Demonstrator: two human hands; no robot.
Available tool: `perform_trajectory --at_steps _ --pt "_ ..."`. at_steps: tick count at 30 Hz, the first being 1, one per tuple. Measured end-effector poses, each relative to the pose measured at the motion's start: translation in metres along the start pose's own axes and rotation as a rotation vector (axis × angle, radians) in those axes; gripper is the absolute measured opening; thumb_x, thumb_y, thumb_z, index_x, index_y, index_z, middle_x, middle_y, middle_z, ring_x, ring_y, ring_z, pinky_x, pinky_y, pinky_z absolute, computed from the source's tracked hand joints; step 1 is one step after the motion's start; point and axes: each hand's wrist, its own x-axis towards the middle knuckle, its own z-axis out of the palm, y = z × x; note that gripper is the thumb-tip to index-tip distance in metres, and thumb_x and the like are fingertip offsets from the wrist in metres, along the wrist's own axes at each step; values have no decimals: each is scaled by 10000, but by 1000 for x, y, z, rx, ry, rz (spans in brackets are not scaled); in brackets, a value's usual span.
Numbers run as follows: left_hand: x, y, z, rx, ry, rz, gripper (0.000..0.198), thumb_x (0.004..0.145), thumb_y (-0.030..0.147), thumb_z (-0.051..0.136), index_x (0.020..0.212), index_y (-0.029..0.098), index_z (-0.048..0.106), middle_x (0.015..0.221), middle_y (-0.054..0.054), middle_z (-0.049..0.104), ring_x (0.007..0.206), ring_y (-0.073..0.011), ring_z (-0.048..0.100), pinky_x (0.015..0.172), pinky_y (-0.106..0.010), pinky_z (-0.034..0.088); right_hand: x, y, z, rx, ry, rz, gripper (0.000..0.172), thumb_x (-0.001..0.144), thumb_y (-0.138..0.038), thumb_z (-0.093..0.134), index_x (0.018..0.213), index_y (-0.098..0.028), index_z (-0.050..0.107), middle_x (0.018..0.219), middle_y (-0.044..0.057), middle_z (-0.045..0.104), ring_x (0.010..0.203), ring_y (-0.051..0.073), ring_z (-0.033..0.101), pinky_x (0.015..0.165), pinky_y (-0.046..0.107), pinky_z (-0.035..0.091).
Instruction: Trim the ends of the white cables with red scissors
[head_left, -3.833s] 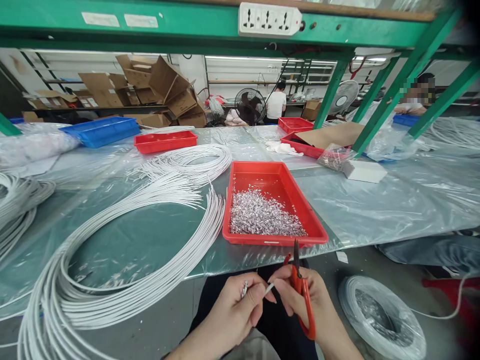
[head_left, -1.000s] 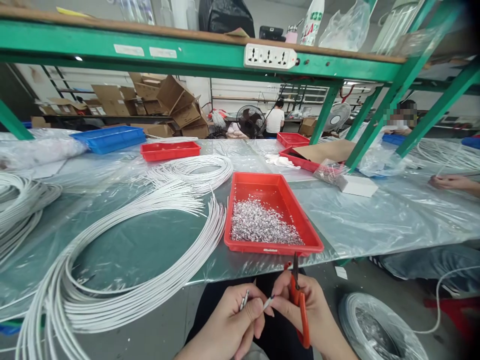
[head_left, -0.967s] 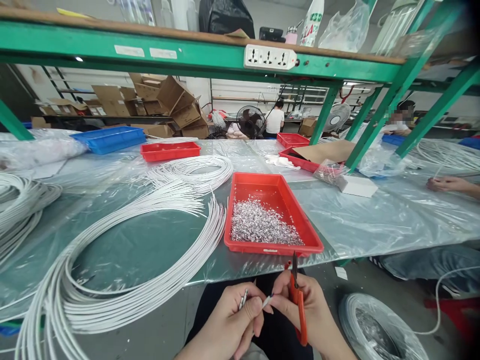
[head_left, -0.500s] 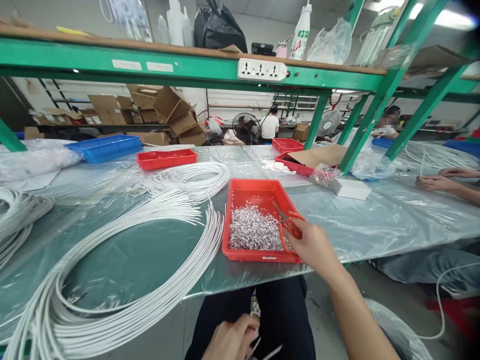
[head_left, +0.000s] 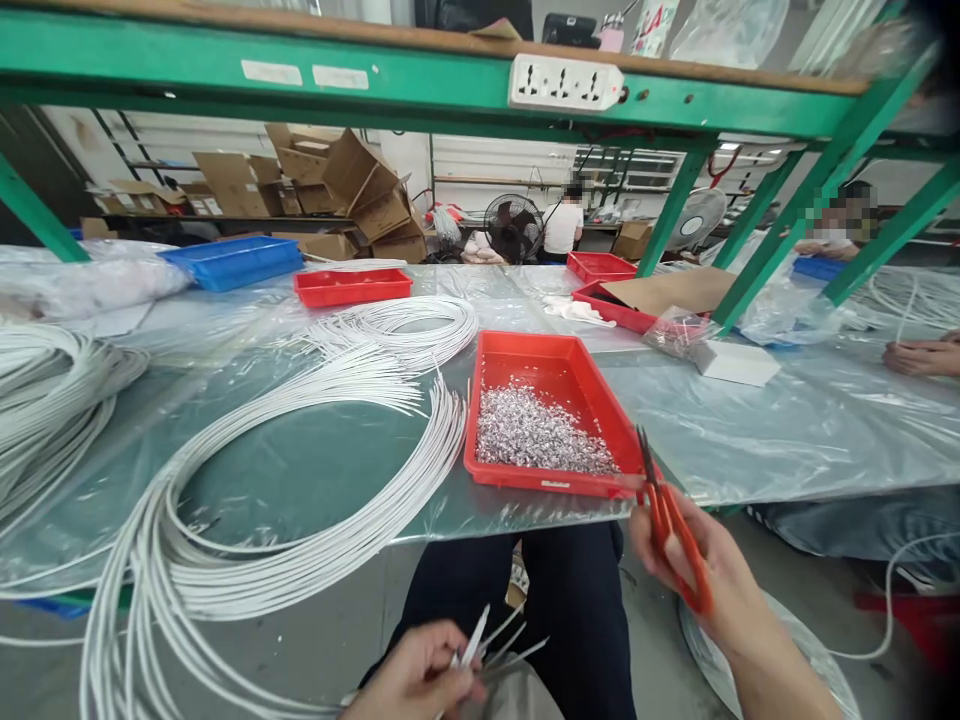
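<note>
Above my lap my left hand point(head_left: 420, 668) is closed on a white cable point(head_left: 475, 634), whose end is split into several thin white strands. My right hand point(head_left: 716, 570) grips a pair of orange-handled scissors point(head_left: 667, 525), blades pointing up and nearly together, beside the front right corner of a red tray point(head_left: 551, 481). Small silvery metal bits point(head_left: 536, 430) are heaped inside that tray. To its left a large coil of white cables point(head_left: 300, 560) lies on the table, with loose ends fanned toward the tray.
A second cable coil point(head_left: 420, 325) lies behind, and another bundle point(head_left: 52, 420) sits at far left. Blue point(head_left: 232, 262) and red trays point(head_left: 352, 288) stand farther back. A green shelf beam point(head_left: 412, 105) spans overhead. At right are a white box point(head_left: 739, 362) and a co-worker's hands point(head_left: 926, 356).
My right hand has drawn the scissors from over the tray to its right front corner, blades now closer together. My left hand has turned, bringing the cable and strands into fuller view.
</note>
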Motion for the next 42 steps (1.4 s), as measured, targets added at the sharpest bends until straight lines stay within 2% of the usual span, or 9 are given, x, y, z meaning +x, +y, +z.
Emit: perform_trajectory --at_steps 4,7,12,17,22,27,33,39,42 --pt "2 39 18 -102 -29 147 559 751 604 540 926 83 439 869 -136 617 368 -16 393 355 -170 141 -25 -6 34 69 -26 203 429 872 -496 467 1176 -217 348 919 55 531 561 61 348 481 187 264" --pt "1 58 29 -90 -111 188 546 782 565 536 961 50 500 886 -163 619 440 -5 374 411 -159 208 -33 -16 65 43 103 226 369 843 -409 543 1125 -227 390 1289 74 416 845 88 481 753 193 375" --pt "-1 63 32 -38 -156 188 558 797 541 533 966 9 533 841 -171 613 505 -35 443 458 -162 281 -34 -25 85 80 -81 270 407 842 -384 523 1170 -192 376 1280 127 414 865 107 520 761 206 425" --pt "-2 68 34 -61 -75 209 576 786 577 516 985 37 505 796 -119 598 403 -19 415 375 -156 205 -37 -25 87 234 -77 275 381 822 -417 563 1100 -208 407 1341 116 362 967 93 506 858 190 397" --pt "-7 78 37 -8 -39 305 504 838 520 478 1051 64 451 621 -54 584 324 -1 192 328 -175 83 -41 -31 77 161 63 231 488 769 -353 610 1189 -276 375 1323 45 391 590 26 409 679 133 413" --pt "-8 80 36 35 -41 291 476 847 542 438 947 77 449 659 -55 579 316 5 240 317 -172 96 -49 -31 72 17 30 300 582 738 -306 563 1268 -199 348 1294 99 415 1178 150 420 989 218 312" --pt "-6 81 39 5 93 302 510 764 572 537 882 81 469 527 46 393 337 -1 243 337 -157 140 -55 -26 66 -57 40 421 763 663 -311 592 1336 -161 267 1354 162 320 1247 256 345 1006 331 332" --pt "-9 84 37 141 165 302 441 789 524 522 842 89 478 469 65 281 387 -32 266 384 -159 189 -53 -34 53 -247 -341 527 793 632 -357 604 1337 -68 384 1187 228 461 1104 322 477 932 363 404" --pt "-8 81 35 200 165 328 401 813 493 499 831 92 494 498 53 284 397 -36 266 392 -167 197 -50 -29 50 -351 -357 477 749 663 -388 595 1325 -82 425 1023 201 541 946 299 551 842 366 457"
